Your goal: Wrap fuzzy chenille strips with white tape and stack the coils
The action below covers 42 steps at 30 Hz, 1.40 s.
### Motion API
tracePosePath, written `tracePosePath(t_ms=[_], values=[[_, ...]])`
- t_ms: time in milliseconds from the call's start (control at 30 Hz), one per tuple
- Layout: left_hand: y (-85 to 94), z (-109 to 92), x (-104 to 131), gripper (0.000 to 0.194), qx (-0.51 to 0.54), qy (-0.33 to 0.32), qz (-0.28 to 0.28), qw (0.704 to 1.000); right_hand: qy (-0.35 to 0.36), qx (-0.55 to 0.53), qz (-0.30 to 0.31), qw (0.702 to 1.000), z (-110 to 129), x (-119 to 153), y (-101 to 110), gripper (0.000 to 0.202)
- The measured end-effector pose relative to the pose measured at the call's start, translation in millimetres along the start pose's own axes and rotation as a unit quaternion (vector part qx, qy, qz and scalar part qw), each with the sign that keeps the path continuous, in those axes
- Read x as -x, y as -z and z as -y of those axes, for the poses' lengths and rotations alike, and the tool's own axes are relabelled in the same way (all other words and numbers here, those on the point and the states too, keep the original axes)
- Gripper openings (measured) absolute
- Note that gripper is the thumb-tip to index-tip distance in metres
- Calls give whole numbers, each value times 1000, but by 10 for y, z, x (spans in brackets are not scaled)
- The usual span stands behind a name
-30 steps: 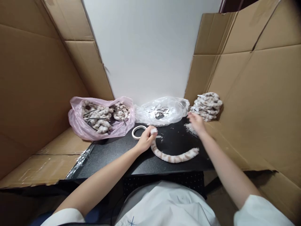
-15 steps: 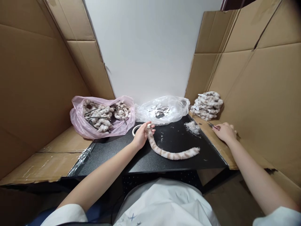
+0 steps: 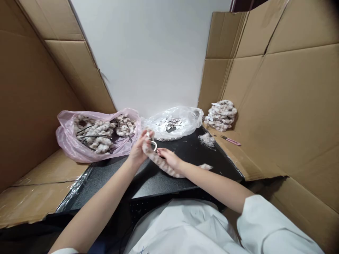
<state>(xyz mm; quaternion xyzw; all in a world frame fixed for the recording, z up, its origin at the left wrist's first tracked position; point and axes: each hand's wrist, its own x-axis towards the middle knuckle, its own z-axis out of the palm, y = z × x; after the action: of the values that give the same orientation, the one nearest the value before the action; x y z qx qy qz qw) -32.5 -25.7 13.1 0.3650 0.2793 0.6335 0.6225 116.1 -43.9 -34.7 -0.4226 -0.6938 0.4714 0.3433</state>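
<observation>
Change: I log the pink-handled snips (image 3: 233, 141) lying free on the cardboard (image 3: 247, 160); 0.5 s ago the right hand (image 3: 172, 159) was on them. It has since come in beside the white ring (image 3: 155, 145), fingers partly curled; I cannot tell their grip. Both hands are now at the work. Left hand (image 3: 137, 152): fingers closed round 1 end of the furry strip (image 3: 161, 163), which trails over the black tabletop (image 3: 159, 185).
</observation>
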Motion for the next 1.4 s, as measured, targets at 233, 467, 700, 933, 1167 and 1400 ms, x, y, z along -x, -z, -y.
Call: tracePosePath(t_ms=[233, 467, 700, 933, 1167, 1400], values=[[-70, -763, 187, 34, 272, -46, 57, 960, 109, 423, 153, 887, -198, 72, 307, 58], [265, -926, 39, 39, 175, -92, -24, 980, -30, 490, 44, 870, -404, 469, 1338, 70], [545, -588, -206, 21, -48, -124, -70, 989, 58, 457, 36, 887, -86, 221, 738, 74], [563, -72, -143, 21, -499, -161, 74, 848, 70, 437, 97, 891, -187, -69, 321, 73], [524, 118, -138, 28, -673, -200, 211, 680, -33, 525, 36, 850, -382, 235, 1434, 64], [602, 56, -126, 28, -691, -198, 139, 681, 42, 491, 56, 868, -69, 538, 963, 72]])
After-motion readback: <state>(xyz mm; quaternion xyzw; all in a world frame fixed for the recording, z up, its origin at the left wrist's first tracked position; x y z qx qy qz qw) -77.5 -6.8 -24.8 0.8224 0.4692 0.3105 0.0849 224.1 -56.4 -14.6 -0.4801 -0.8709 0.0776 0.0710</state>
